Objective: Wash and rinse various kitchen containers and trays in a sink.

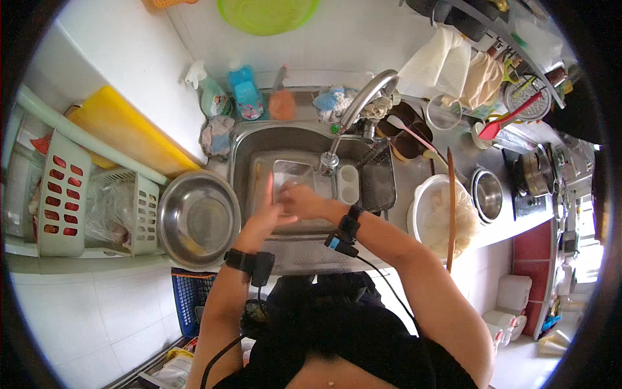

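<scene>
A clear rectangular plastic container [294, 171] sits in the stainless steel sink [241, 146], inside a larger rectangular tub. My left hand [268, 214] is at the container's near left side, thumb and fingers spread apart; it appears to steady the rim. Over the container's inside is my right hand [302, 200], fingers curled and blurred, so whether it holds anything cannot be told. The faucet head [329, 163] hangs just beyond my right hand, near the container's right side. A white holder with round hollows [348, 185] stands right of the container.
Left of the sink is a steel bowl [199, 219]. A dark draining basket [381, 177] occupies the sink's right side. Further right, a white basin [423, 204] holds pale cloth-like material behind a wooden stick [451, 209]. Spray and soap bottles [247, 97] line the back.
</scene>
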Demonstrator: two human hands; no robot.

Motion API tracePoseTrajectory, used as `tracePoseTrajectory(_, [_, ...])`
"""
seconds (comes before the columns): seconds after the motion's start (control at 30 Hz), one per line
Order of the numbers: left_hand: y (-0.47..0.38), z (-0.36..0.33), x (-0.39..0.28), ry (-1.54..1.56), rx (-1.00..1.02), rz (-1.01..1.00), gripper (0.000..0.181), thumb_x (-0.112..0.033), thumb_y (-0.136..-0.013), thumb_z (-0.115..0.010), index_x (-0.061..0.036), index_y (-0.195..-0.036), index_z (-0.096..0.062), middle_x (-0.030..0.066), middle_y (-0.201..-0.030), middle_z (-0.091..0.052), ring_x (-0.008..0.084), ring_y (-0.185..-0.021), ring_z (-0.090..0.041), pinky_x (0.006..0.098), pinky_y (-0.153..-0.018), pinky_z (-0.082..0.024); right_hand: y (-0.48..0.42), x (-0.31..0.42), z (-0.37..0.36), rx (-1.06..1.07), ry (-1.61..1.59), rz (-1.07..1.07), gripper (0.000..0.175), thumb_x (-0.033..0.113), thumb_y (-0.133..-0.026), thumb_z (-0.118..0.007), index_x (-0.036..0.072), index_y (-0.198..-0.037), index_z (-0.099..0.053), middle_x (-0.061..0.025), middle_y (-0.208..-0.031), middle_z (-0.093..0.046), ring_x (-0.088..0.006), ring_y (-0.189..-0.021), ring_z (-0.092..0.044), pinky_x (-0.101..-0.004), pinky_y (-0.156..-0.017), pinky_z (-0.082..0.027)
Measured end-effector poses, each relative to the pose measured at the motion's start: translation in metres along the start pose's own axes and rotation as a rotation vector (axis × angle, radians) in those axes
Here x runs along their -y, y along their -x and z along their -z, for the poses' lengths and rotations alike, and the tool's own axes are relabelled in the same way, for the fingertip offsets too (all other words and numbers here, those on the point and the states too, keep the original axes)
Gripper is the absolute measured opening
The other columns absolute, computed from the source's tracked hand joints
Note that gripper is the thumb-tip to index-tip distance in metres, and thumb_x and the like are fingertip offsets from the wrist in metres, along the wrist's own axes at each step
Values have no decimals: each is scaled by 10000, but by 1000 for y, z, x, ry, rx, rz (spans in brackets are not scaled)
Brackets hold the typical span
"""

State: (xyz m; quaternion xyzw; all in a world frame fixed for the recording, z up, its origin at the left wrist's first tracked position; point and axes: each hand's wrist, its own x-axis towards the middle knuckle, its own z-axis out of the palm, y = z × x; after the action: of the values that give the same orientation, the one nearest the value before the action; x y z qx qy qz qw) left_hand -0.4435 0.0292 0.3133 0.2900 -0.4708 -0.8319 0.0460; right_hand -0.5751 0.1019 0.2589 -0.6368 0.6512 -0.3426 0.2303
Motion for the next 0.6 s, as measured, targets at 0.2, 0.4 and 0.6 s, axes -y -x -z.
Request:
tracePoseTrajectory(0.2, [23,-9,-20,-158,-15,16,845,134,-710,-348,-287,-1389,-74,69,-1346,-303,252,-1062,-493,383,-705,-537,4,44,40,289,743,175,168,210,-674,-616,121,-814,-644,-80,-1030,-530,-269,-853,-536,-351,-726,-429])
tracePoseTrajectory(0.4, [32,-8,-21,-203,-2,54,809,140,-684,-307,-232,-1385,-148,71,-1346,-307,253,-1072,-492,395,-721,-535,-13,32,37,-68,1025,364,93,163,-681,-553,139,-674,-643,-37,-885,-556,-189,-820,-540,-336,-710,-399])
tracePoseTrajectory(0.6, [23,12,-12,-207,-133,-155,717,108,-722,-293,-204,-1365,-231,140,-1305,-354,291,-983,-532,400,-603,-557,-16,58,31,254,828,-186,166,186,-760,-517,125,-771,-671,-53,-931,-605,-236,-862,-578,-360,-759,-352])
